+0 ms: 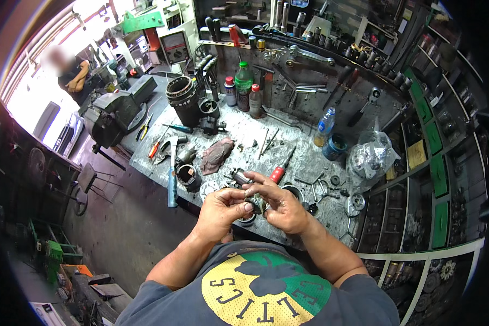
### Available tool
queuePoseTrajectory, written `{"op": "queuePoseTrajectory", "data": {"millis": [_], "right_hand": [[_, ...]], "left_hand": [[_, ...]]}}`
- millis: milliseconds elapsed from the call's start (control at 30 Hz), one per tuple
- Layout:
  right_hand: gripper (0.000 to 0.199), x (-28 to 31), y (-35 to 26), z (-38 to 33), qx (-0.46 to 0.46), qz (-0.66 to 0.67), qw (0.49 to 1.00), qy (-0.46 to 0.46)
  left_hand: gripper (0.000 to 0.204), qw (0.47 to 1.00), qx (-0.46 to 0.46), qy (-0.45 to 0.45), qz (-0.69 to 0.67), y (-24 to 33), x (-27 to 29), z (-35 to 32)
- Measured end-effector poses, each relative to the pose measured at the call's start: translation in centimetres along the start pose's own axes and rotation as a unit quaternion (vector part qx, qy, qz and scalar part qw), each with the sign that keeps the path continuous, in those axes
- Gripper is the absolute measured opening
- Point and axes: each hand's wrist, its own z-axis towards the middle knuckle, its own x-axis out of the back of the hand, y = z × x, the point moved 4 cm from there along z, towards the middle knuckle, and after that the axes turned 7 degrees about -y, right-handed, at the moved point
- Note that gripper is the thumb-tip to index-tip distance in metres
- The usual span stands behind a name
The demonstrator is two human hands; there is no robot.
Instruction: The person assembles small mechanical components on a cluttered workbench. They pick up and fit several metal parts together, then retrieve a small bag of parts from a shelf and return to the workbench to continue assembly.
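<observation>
Close to my body, over the near edge of the metal workbench [250, 138], both hands meet on a small dark metal part [256, 203]. My left hand [221, 209] pinches it between thumb and fingers. From the other side, my right hand [281, 205] has its fingers curled around it; the fingers hide much of its shape. Just beyond them lies a screwdriver with a red handle [277, 174]. To the left are a dark cylindrical housing [188, 177], a hammer with a blue handle [172, 182] and a crumpled reddish rag [217, 155].
A bench vise [111, 117] stands far left, near a tall black cylinder [182, 100]. Several bottles, including a green one [244, 79], stand behind. A bagged metal part [370, 155] and small loose parts [320, 187] lie right. Another person [76, 73] stands in the background.
</observation>
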Motion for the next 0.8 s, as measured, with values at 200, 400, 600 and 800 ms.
{"op": "queuePoseTrajectory", "data": {"millis": [200,400,600,800], "right_hand": [[0.092,-0.8,-1.0,-1.0,0.050,-0.196,0.979,0.009],[0.085,-1.9,-1.4,-2.2,0.082,-0.270,0.958,0.046],[0.107,-2.9,-1.2,-0.8,-0.001,-0.356,0.930,0.096],[0.115,-4.0,0.6,-0.4,0.011,-0.474,0.869,0.140]], "left_hand": [[0.031,0.999,0.037,0.016,0.015,-0.3,0.9,-1.0],[0.033,0.987,0.013,0.080,-0.142,-0.7,2.2,-0.5],[0.035,0.984,-0.051,0.067,-0.156,0.3,2.1,0.0],[0.033,0.988,-0.066,0.077,-0.113,-1.1,1.2,0.2]]}}
